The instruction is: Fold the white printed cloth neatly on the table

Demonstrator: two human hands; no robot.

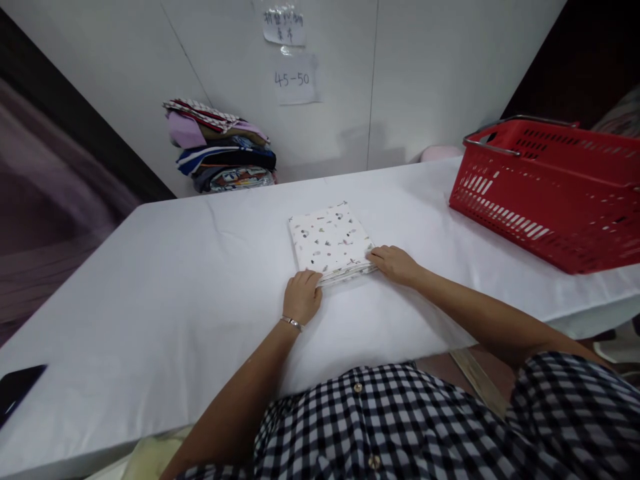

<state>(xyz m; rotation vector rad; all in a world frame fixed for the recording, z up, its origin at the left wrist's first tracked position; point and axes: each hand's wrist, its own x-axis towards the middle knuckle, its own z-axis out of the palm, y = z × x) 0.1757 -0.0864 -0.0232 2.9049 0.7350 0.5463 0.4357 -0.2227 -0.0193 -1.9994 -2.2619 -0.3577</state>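
A folded white cloth with small coloured specks (330,241) lies square on the white table (165,287), a little past the middle. My left hand (301,297) grips its near left corner with the fingers curled closed. My right hand (395,263) pinches the near right corner, fingers closed on the folded edge. A thin bracelet sits on my left wrist.
A red plastic basket (545,193) with a metal handle stands at the right of the table. A pile of folded clothes (220,148) leans against the white wall at the back left. A dark phone (17,390) lies at the table's near left edge. Paper notes hang on the wall.
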